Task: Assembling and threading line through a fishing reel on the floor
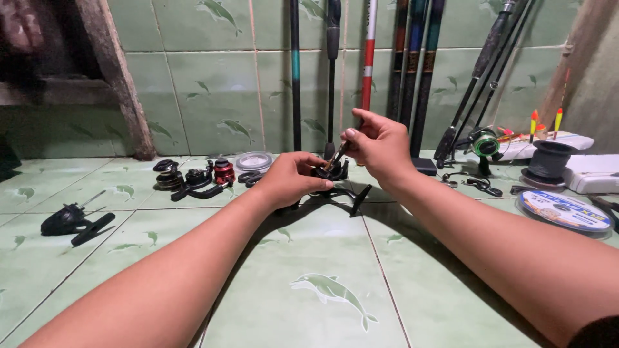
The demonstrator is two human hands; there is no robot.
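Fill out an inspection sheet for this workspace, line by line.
Surface: green tiled floor with dolphin motifs.
Job's things: black fishing reel held by the left hand; right hand pinches a thin tool at the reel's top.
Clutter: reel parts, clear line spool, black reel body, line spool disc, floats.
Grippers: both hands closed on their items.
Cables: nothing seen.
Surroundings: fishing rods leaning on a green tiled wall; green reel on one rod.
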